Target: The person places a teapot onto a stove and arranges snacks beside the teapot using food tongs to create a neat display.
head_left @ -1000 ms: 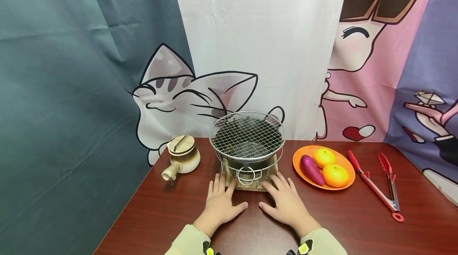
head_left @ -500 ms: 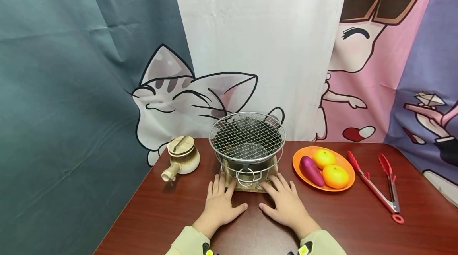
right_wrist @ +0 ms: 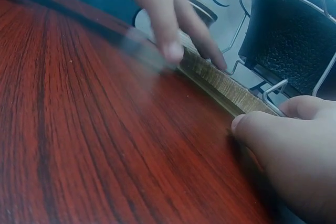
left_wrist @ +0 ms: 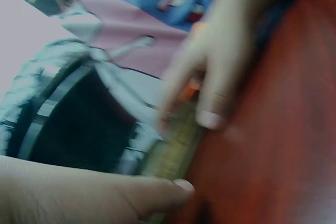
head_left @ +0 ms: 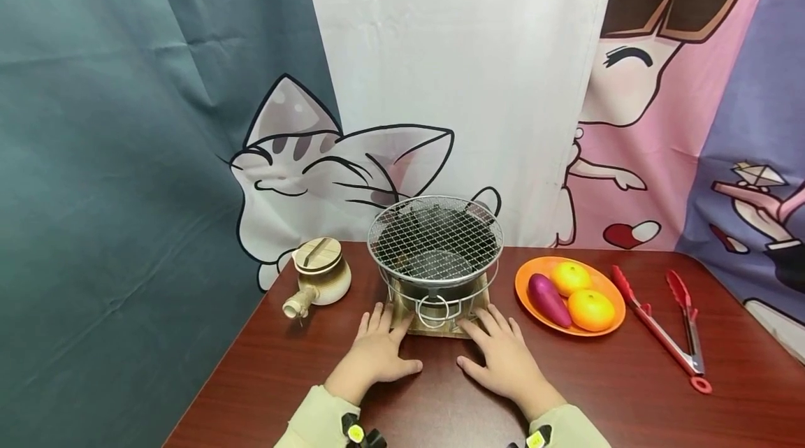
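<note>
A small tabletop grill (head_left: 434, 273) stands at the middle back of the table: a round wire mesh (head_left: 434, 245) over a black bowl in a wire frame. Under it lies a square wooden board (head_left: 440, 328). My left hand (head_left: 376, 356) lies with spread, straight fingers by the board's front left corner, index fingertip right at its edge. At the front right corner my right hand (head_left: 504, 358) also has straight fingers, with fingertips over the board's edge. In the right wrist view, the right thumb (right_wrist: 257, 129) is beside the board's edge (right_wrist: 226, 87). Neither hand grips anything.
Left of the grill stands a side-handled clay pot (head_left: 330, 284) with a wooden lid (head_left: 317, 255). An orange plate (head_left: 528, 308) at right bears an eggplant (head_left: 549, 300) and two mandarins (head_left: 591, 309). Red-tipped tongs (head_left: 666, 343) lie spread beyond it. A printed curtain (head_left: 465, 84) hangs behind.
My left hand has shifted a little to the left, drawing its fingers outward from the board. The right hand, the grill and the other things stay where they were.
</note>
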### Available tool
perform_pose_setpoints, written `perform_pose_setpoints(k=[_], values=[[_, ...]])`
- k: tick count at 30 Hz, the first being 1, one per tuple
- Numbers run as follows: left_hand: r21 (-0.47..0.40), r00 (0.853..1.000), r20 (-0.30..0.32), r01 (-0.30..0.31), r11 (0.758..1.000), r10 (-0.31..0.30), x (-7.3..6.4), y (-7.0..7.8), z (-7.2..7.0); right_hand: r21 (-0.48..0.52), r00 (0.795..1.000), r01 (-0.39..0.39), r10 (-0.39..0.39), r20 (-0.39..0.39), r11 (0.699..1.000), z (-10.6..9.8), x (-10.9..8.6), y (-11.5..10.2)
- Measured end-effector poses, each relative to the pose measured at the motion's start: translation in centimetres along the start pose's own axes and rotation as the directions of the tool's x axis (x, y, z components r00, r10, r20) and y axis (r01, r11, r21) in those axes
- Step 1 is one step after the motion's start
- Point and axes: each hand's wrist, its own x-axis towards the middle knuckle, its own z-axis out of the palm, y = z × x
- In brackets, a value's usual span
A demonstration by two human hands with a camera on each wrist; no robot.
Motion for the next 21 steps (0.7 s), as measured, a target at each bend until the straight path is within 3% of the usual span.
perform_pose_setpoints(k=[3, 9, 15, 18, 21], values=[[-0.007, 1.000, -0.010, -0.001, 1.000, 0.001, -0.4, -0.9, -2.3, 0.001, 1.000, 0.012, -0.012, -0.010, 1.000, 0.1, 0.1, 0.0], [-0.001, 0.986, -0.163, 0.045, 0.999, -0.044, -1.4, -3.4, -6.5, 0.004, 0.999, 0.022, -0.022, -0.030, 1.000, 0.3, -0.1, 0.1], [-0.097, 0.970, -0.210, 0.101, 0.990, -0.120, -2.7, -6.4, -10.0, -0.005, 0.999, 0.018, -0.019, -0.030, 1.000, 0.4, -0.1, 0.2], [-0.170, 0.938, -0.267, 0.177, 0.969, -0.219, -3.0, -8.2, -10.8, -0.008, 0.999, 0.021, -0.022, -0.043, 1.000, 0.3, -0.1, 0.2], [-0.270, 0.894, -0.291, 0.265, 0.926, -0.341, -3.0, -9.9, -10.9, -0.007, 0.998, 0.030, -0.031, -0.046, 1.000, 0.3, -0.1, 0.1]])
